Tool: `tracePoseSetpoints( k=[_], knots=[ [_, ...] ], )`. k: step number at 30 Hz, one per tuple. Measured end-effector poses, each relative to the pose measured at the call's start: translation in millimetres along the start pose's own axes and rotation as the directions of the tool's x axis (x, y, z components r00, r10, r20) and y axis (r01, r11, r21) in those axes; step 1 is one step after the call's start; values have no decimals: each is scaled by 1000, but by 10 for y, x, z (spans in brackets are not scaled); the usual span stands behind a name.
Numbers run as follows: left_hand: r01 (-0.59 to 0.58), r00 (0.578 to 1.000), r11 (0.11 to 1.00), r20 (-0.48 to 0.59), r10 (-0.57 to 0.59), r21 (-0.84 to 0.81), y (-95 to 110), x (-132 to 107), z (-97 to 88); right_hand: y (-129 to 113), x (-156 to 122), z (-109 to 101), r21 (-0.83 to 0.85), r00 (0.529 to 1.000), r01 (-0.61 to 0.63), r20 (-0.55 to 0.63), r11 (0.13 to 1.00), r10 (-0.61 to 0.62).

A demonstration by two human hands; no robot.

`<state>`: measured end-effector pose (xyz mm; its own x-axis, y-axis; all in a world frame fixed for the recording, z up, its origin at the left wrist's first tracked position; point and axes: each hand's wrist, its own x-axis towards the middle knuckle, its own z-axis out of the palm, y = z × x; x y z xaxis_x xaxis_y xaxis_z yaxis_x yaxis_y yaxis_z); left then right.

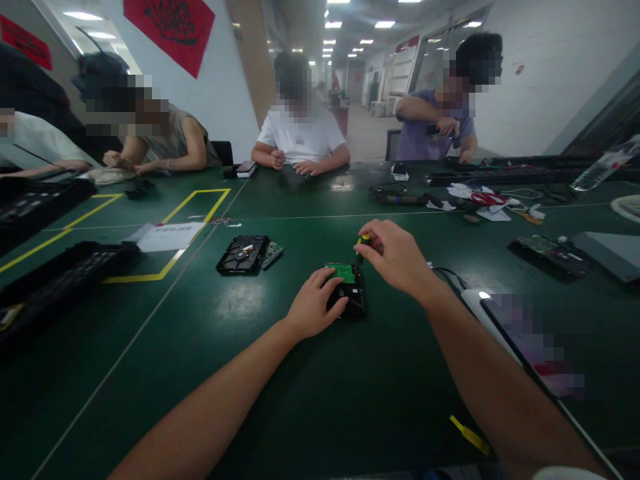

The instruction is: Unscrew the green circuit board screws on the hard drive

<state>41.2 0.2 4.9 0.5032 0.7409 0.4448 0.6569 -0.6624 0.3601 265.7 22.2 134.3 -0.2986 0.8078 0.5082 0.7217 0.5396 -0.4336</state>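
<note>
A black hard drive point(356, 303) with a green circuit board point(345, 272) on its upper face lies on the green table in front of me. My left hand point(316, 303) rests on the drive's left side, fingers spread over the case and the board's edge. Above the drive's right edge, my right hand point(393, 257) pinches a small screwdriver with a yellow and black handle point(365, 239). Its shaft points down at the board's right side; whether the tip sits in a screw cannot be made out.
Left of the drive lie another black drive point(243, 255) and a loose circuit board point(271, 255). A phone point(525, 347) is at right, a yellow strip point(470, 437) near the front edge. Black trays point(65, 273) stand at left. Several people sit or work across the table point(300, 400).
</note>
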Motion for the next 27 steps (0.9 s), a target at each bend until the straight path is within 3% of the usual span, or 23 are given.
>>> tracePoseSetpoints(
  k=[9, 27],
  knots=[
    [2, 1000, 1000, -1, -2, 3, 4, 1, -9, -42, -3, 27, 103, 1000, -5, 24, 995, 3],
    [7, 1000, 1000, 2, -7, 22, 7, 0, 3, -22, 2, -44, 22, 1000, -11, 8, 1000, 10]
  ],
)
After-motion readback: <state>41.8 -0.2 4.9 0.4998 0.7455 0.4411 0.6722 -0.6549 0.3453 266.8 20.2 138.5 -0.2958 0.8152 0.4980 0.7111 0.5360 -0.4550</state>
